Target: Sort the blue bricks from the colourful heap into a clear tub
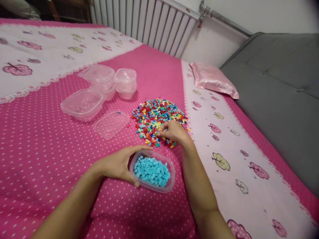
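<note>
A clear plastic container (171, 186) with many light blue toy bricks (152, 171) inside sits low in the view. Around its left end wraps my left hand (122, 164), thumb and fingers on opposite sides. Beyond it spreads a heap of mixed-colour toy bricks (154, 113), in red, blue, yellow, green and white. My right hand (173, 131) is at the near right part of this heap, fingertips pinched together. Whatever is between those fingertips is too small to make out.
A clear lid (111, 124) lies flat left of the heap. Behind it stand a lidded container (83, 103) and more stacked containers (102, 74), (126, 83). The pink dotted bedspread (50, 142) lies underneath. A pink pillow (213, 78) rests near the grey headboard (274, 73); a radiator (147, 23) is behind.
</note>
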Tool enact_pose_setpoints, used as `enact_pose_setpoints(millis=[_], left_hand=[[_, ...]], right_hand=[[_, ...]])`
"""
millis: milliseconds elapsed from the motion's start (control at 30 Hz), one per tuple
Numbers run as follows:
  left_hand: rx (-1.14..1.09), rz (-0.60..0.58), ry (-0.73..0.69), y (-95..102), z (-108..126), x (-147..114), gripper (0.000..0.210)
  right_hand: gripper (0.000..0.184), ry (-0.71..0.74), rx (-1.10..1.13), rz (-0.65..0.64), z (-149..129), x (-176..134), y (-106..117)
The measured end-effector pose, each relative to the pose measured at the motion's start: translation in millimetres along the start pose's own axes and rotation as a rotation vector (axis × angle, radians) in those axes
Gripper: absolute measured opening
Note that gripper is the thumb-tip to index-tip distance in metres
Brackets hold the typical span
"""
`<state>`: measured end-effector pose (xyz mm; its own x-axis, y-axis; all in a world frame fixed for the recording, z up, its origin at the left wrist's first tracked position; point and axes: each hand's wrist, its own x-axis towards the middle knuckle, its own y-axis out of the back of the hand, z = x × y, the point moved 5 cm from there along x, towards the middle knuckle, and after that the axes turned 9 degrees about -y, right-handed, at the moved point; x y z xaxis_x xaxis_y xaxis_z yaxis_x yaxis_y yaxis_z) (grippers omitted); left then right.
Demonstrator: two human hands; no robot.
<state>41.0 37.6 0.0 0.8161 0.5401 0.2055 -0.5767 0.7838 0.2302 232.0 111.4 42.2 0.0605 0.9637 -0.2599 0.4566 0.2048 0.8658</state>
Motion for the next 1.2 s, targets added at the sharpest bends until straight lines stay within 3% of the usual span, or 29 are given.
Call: enact_pose_setpoints(millis=[133, 300, 500, 633, 800, 933, 1067, 1200], left_hand=[[-0.003, -0.004, 0.000, 0.0, 0.4, 0.2, 0.098], [-0.014, 0.001, 0.001, -0.3, -0.7, 0.2, 0.096], [-0.001, -0.007, 0.001, -0.2, -0.6, 0.0, 0.095], [0.008, -0.004, -0.005, 0.0, -0.7, -0.1, 0.095], [-0.001, -0.009, -0.010, -0.2, -0.3, 0.3, 0.095], [0.011, -0.011, -0.016, -0.2, -0.2, 0.3, 0.094], [0.026, -0.008, -0.019, 0.2, -1.4, -0.6, 0.095], [0.033, -0.005, -0.022, 0.5, -2.6, -0.9, 0.095]], right_hand=[[0.017, 0.012, -0.075, -0.127, -2.8, -4.2, -5.6], [0.011, 0.017, -0.178, -0.128, -13.3, -8.6, -13.3], [0.006, 0.072, -0.056, -0.194, -9.3, -7.8, -11.2], [0.018, 0.177, 0.457, -0.344, -5.3, -4.9, -5.2], [0.025, 0.064, 1.266, -0.431, -7.7, 1.4, 0.3], [0.021, 0.029, 1.570, -0.423, -14.7, 2.4, 4.6], [0.018, 0.043, 1.489, -0.312, -10.6, 3.4, 6.3], [0.021, 0.112, 0.952, -0.187, -3.0, 5.5, 1.3]])
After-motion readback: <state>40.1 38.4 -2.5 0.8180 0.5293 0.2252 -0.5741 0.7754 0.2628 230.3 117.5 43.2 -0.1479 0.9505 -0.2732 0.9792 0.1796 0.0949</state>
